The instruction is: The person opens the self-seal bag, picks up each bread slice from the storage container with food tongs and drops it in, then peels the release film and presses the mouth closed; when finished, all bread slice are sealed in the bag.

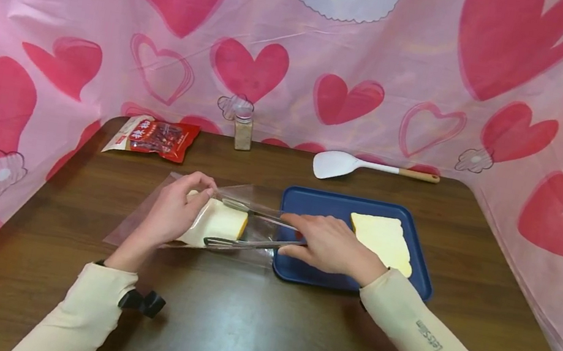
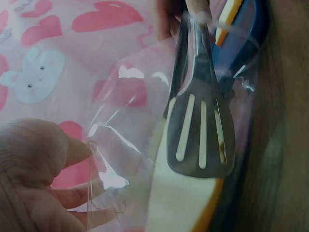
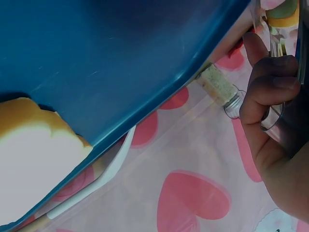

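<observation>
My left hand (image 1: pixel 177 205) pinches the upper side of a clear plastic bag (image 2: pixel 116 140), which lies on the table with its mouth toward the tray. Inside the bag is a slice of bread (image 1: pixel 220 220) with a yellow-brown crust. From the right, my right hand (image 1: pixel 328 244) grips metal tongs (image 1: pixel 261 244) whose slotted ends reach into the bag, one along each side of the slice. The left wrist view has one slotted end (image 2: pixel 200 137) overlapping the bread. In the right wrist view the right fingers (image 3: pixel 270 92) curl round the tongs.
A blue tray (image 1: pixel 309 276) on the right carries another bread slice (image 1: pixel 383 242). Behind it lies a white spatula (image 1: pixel 336 165) with a wooden handle. A seasoning jar (image 1: pixel 243 130) and a red food packet (image 1: pixel 156 138) stand along the back, before a pink heart-print cloth (image 1: pixel 297 79).
</observation>
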Demonstrator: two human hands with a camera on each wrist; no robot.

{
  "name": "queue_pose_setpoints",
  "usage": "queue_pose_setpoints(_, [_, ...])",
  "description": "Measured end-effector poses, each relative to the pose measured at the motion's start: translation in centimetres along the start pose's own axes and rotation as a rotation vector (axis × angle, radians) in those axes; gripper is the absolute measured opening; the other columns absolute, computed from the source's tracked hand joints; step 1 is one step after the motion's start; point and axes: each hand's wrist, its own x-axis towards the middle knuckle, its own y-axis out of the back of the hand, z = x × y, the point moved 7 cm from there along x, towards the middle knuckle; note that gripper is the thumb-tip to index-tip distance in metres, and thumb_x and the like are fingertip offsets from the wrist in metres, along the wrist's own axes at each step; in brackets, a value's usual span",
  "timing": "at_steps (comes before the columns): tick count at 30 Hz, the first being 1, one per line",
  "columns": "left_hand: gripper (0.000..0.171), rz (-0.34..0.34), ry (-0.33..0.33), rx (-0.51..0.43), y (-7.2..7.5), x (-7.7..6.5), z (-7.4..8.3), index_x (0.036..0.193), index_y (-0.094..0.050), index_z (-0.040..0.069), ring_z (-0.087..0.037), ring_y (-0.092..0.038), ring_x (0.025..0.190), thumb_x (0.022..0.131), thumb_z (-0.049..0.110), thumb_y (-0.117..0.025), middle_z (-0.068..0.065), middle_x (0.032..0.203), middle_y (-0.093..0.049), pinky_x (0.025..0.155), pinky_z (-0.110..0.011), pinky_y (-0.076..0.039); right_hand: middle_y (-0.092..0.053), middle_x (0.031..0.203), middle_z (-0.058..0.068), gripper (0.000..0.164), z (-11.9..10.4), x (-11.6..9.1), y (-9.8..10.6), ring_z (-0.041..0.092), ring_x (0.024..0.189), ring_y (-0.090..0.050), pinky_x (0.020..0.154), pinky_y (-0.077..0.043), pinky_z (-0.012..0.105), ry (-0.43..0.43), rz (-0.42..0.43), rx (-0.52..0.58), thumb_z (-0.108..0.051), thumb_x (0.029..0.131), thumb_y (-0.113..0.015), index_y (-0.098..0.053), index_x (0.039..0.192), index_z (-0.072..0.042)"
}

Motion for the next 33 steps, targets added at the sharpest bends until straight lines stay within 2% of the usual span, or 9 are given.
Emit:
queue_pose_setpoints(8, [0.016,-0.004,0.017,0.0,-0.1,-0.1,0.3,0.119,-0.068,0.009,-0.042,-0.055,0.138,0.108,0.018,-0.058,-0.021,0.139,-0.066,0.112,-0.066,-0.042,-0.071,0.095,-0.005,0.064,-0.6,0.8,0.2,0.007,0.069,-0.056,0.055,-0.045,0.023,0.034,0.022,-0.051,-0.053,0.096,-0.074,-0.06,0.147,-0.016])
queue_pose_setpoints(13, [0.015,0.029,0.01,-0.007,0.1,0.0,0.3,0.117,-0.068,0.008,-0.041,-0.056,0.138,0.108,0.015,-0.059,-0.021,0.137,-0.067,0.114,-0.064,-0.042,-0.071,0.093,-0.005,0.065,-0.7,1.2,0.0,0.008,0.07,-0.057,0.057,-0.047,0.024,0.04,0.029,-0.057,-0.054,0.096,-0.074,-0.06,0.146,-0.016])
queue_pose_setpoints(22, [0.02,0.03,0.085,-0.036,0.7,-0.2,0.2,0.12,-0.068,0.009,-0.042,-0.052,0.142,0.11,0.022,-0.057,-0.019,0.136,-0.068,0.116,-0.068,-0.037,-0.068,0.091,-0.005,0.066,-1.0,1.7,0.0,0.009,0.069,-0.056,0.056,-0.044,0.025,0.023,0.01,-0.027,-0.055,0.095,-0.074,-0.06,0.146,-0.016])
queue_pose_setpoints(29, [0.023,-0.019,0.138,-0.046,0.4,-0.1,-0.3,0.123,-0.066,0.009,-0.043,-0.047,0.147,0.11,0.025,-0.056,-0.019,0.145,-0.064,0.119,-0.069,-0.034,-0.073,0.099,-0.001,0.064,-0.9,2.1,-0.6,0.011,0.074,-0.06,0.059,-0.049,0.027,0.024,-0.017,-0.014,-0.052,0.096,-0.074,-0.06,0.146,-0.016])
queue_pose_setpoints(33, [0.023,-0.039,0.134,-0.05,0.2,0.0,-0.4,0.124,-0.066,0.008,-0.044,-0.047,0.147,0.11,0.024,-0.057,-0.02,0.147,-0.062,0.12,-0.07,-0.033,-0.076,0.107,0.002,0.063,-0.6,2.2,-1.1,0.012,0.082,-0.066,0.065,-0.053,0.029,0.031,-0.03,-0.008,-0.051,0.097,-0.074,-0.06,0.147,-0.015])
